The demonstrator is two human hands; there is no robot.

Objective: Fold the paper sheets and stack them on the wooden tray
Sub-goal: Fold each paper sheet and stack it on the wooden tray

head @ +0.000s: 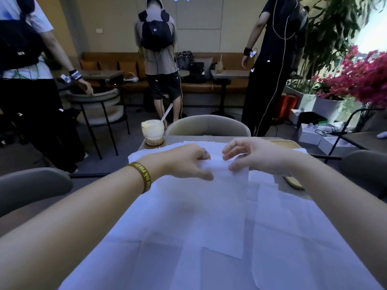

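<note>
Several white paper sheets (167, 237) overlap and cover most of the table in front of me. One narrow folded sheet (228, 206) lies on top, running from the table's middle towards me. My left hand (186, 162), with a ring and a wristband, holds the far left corner of that sheet. My right hand (255, 155) pinches its far right corner between thumb and fingers. The wooden tray (293, 182) lies at the right, partly hidden by my right forearm and by paper.
A glass of pale drink with a straw (152, 132) stands on a coaster at the table's far left corner. A grey chair (207, 125) faces me across the table. Three people stand beyond it. Pink flowers (360, 78) and boxes sit at the right.
</note>
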